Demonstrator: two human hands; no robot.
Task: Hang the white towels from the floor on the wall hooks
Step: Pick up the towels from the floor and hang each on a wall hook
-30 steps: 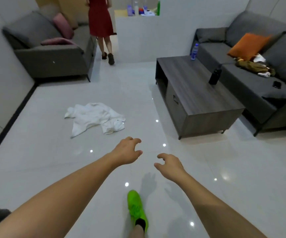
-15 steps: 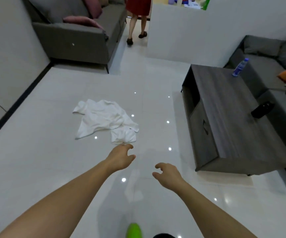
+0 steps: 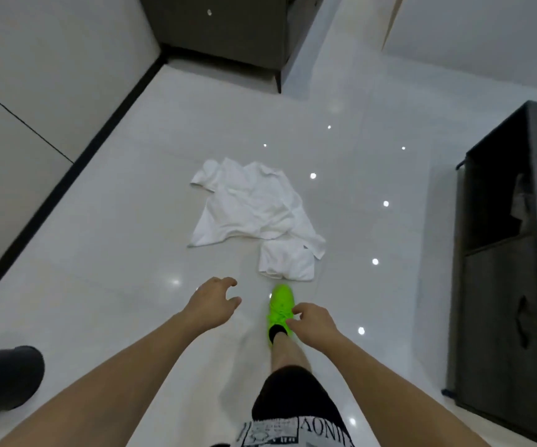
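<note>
Approach step, nothing picked up yet. Left hand (image 3: 213,301) out front, fingers loosely curled and spread, holding nothing. Right hand (image 3: 313,321) same: relaxed half-curl, empty, reaching forward over the green shoe (image 3: 280,305). Both arms extended low, probably readying for a 2-handed grab.

White towels (image 3: 254,217) crumpled in 1 heap on the glossy floor (image 3: 99,269), just ahead of both hands, not touching either. Smaller folded piece at the heap's near edge, closest to the right hand, just beyond the shoe toe. Likely first grab point.

Dark coffee table (image 3: 512,285) well off to the right of the right hand. Wall hooks not in view. Remaining: bend, gather, carry, hang.
</note>
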